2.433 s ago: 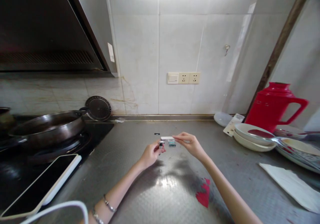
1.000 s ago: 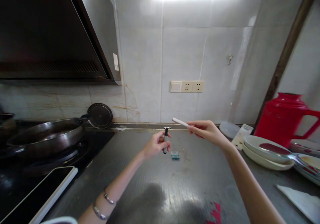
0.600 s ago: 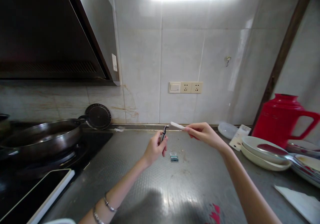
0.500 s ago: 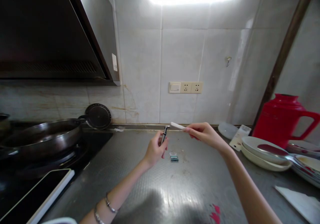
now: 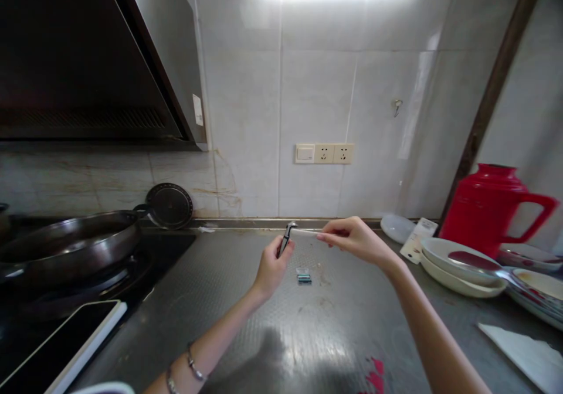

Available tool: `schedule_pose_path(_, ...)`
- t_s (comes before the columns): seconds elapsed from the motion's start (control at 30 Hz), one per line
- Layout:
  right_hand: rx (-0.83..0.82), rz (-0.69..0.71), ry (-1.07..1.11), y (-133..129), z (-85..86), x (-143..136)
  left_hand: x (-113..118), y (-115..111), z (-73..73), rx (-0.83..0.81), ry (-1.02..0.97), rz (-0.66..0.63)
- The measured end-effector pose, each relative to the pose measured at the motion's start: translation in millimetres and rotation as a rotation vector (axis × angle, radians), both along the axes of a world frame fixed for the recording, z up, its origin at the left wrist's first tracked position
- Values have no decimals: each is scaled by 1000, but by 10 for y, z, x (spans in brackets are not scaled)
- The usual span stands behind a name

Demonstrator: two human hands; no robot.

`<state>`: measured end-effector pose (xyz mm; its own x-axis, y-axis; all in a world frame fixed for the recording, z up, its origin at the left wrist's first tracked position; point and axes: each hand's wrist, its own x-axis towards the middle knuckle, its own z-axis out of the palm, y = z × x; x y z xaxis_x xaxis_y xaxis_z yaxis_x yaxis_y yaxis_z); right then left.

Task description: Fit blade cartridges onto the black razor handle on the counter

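Pinching a slim white stick (image 5: 307, 234) by one end between thumb and fingers, the right hand (image 5: 355, 240) reaches in over the metal countertop (image 5: 229, 291). The stick lies nearly level, pointing left from the fingertips; its other end is close to the head of a razor (image 5: 287, 239), though whether they touch is too small and blurred to tell. The left hand (image 5: 270, 271) grips the razor's handle between thumb and curled fingers, and the razor stands out above them, tilted to the right with its head uppermost. Two bracelets (image 5: 194, 363) circle the left forearm.

On the countertop, just below the razor and stick in the view, lies a small teal-and-dark piece (image 5: 304, 277), apart from both hands. Scraps of red material (image 5: 375, 375) lie nearer the person. At the right side, a red jug (image 5: 486, 209) stands behind stacked bowls (image 5: 461, 279), with a white sheet (image 5: 523, 353) in front of them. At the left, a metal pan (image 5: 83, 238) sits on the black cooktop (image 5: 169, 246), and a white-edged phone (image 5: 61, 347) lies nearer the person.
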<state>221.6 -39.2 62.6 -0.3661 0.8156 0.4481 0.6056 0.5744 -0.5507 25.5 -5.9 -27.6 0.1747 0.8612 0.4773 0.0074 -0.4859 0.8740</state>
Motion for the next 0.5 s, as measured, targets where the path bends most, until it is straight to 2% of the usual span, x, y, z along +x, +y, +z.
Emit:
schedule_pose_path(0.17, 108, -24, -48, -8, -4, -42, -12, -24, -14, 17, 4, -17)
schedule_pose_path(0.4, 115, -76, -25, -68, 87, 135, -56, -22, 5, 26, 4, 6)
schedule_pose_path(0.5, 96, -26, -17, -97, 101, 79, -48, -19, -13, 41, 31, 0)
